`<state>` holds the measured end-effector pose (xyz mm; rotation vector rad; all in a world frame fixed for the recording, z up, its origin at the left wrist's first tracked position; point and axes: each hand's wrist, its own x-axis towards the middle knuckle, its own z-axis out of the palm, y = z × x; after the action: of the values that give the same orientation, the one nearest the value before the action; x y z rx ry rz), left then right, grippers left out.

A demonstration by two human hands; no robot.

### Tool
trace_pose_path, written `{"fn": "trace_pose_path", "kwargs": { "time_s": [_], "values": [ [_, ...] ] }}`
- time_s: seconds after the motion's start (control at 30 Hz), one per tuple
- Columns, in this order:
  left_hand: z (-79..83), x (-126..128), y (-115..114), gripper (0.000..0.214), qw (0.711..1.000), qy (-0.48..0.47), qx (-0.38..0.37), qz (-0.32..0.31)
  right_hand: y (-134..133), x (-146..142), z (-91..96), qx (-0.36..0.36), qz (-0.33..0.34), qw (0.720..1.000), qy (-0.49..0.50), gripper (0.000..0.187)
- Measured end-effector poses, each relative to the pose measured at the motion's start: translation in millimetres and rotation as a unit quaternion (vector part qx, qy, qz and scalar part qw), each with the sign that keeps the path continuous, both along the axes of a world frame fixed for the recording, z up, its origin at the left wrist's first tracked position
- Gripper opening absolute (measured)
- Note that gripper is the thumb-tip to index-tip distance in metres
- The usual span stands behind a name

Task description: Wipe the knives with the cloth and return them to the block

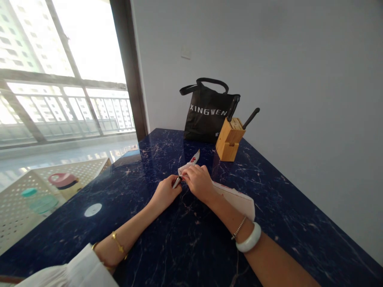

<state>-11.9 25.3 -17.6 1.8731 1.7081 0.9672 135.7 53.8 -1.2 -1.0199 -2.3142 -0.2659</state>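
Note:
My left hand (166,193) is closed around the silvery handle (177,182) of a knife. The knife's blade (196,156) points away from me, up and to the right, over the dark tabletop. With bent fingers, my right hand (198,181) pinches a white cloth (235,198) with red edging against the blade near the handle. Part of the cloth shows beyond the fingers, and the rest trails under my right forearm onto the table. Red marks show near the blade tip; whether they are on cloth or blade I cannot tell. The middle of the blade is hidden.
A wooden knife block (228,149) with black-handled knives stands beyond my hands, beside a black tote bag (203,115) against the wall. The blue marbled table (185,243) narrows toward the back. At the left, a perforated cream basket (97,167) holds bottles. A white disc (93,210) lies on the table.

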Motion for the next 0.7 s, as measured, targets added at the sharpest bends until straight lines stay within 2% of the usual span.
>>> {"fn": "trace_pose_path", "kwargs": {
  "time_s": [0.17, 0.33, 0.5, 0.7],
  "values": [
    [-0.3, -1, 0, 0.021, 1.0, 0.011, 0.004, 0.0, -1, 1, 1.9, -0.01, -0.001, 1.0, 0.012, 0.007],
    [-5.9, -5, 4, 0.023, 0.997, -0.075, 0.024, 0.001, -1, 1, 2.1, -0.012, -0.004, 1.0, 0.021, 0.01],
    [-4.9, -3, 3, 0.024, 0.996, -0.084, 0.0, -0.035, 15, 16, 1.1, -0.011, -0.064, 0.994, 0.084, 0.007],
    [-1.3, 2, -4, 0.024, 0.994, -0.058, -0.005, -0.093, 36, 45, 1.0, -0.007, -0.133, 0.971, 0.197, 0.008]
  ]
}}
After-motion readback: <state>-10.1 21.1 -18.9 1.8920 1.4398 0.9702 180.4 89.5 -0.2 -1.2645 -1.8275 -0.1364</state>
